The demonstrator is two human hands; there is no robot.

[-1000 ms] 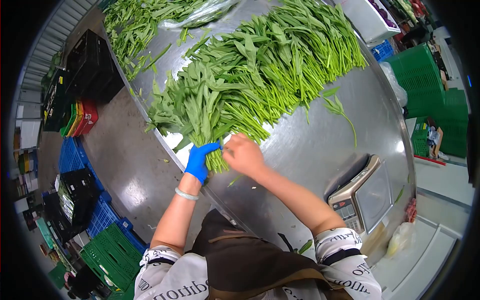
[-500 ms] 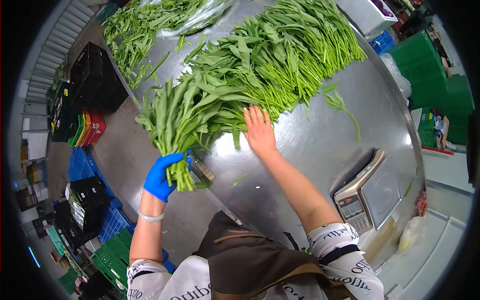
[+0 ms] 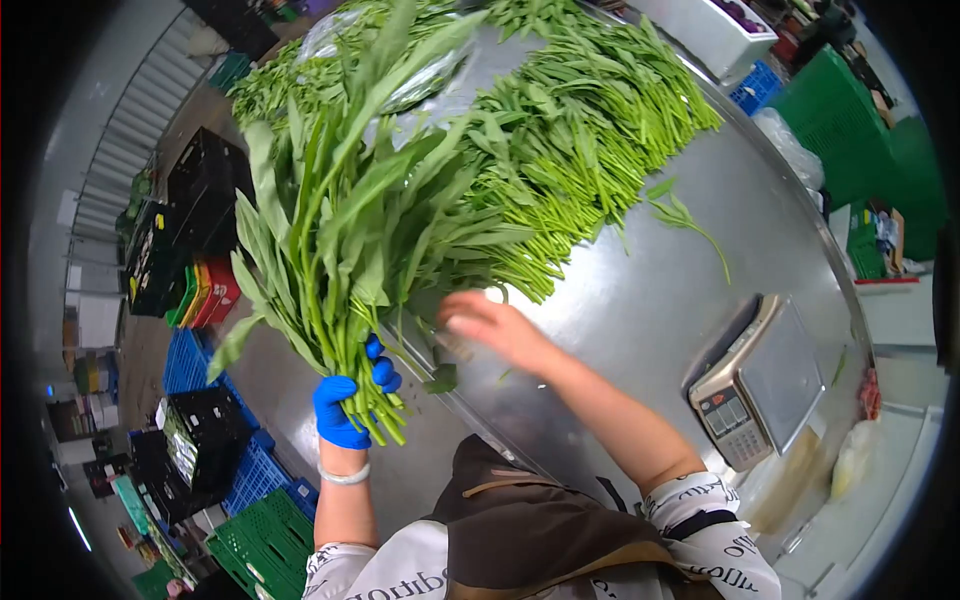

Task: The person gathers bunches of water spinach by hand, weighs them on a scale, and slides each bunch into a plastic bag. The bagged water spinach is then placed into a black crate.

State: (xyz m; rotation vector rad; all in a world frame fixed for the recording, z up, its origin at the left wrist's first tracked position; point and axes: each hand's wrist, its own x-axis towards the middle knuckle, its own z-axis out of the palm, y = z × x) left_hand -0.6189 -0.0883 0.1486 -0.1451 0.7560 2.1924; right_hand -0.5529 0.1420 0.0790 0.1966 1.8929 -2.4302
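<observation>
My left hand [image 3: 345, 405], in a blue glove, is closed around the lower stems of a bunch of water spinach [image 3: 345, 240]. Its long leaves fan upward and the stem ends poke out below the fist. My bare right hand [image 3: 500, 328] is in the air just right of the bunch, blurred, its fingers partly apart and no held thing visible. Beyond it, a wide layer of water spinach [image 3: 600, 130] lies on the metal table [image 3: 690, 300], stem ends toward me. Near its right end is a loose sprig [image 3: 685, 215].
A weighing scale [image 3: 760, 385] stands at the table's right side. More greens under clear plastic [image 3: 430, 80] lie at the far left. Black crates [image 3: 205, 190], blue crates [image 3: 255, 475] and a green crate [image 3: 265, 540] stand left of the table. A white box [image 3: 710, 35] is at the far right.
The bunch in my left hand has been raised off the layer and held more upright, closer to me. My right hand has left the layer's stems and moved left toward the bunch.
</observation>
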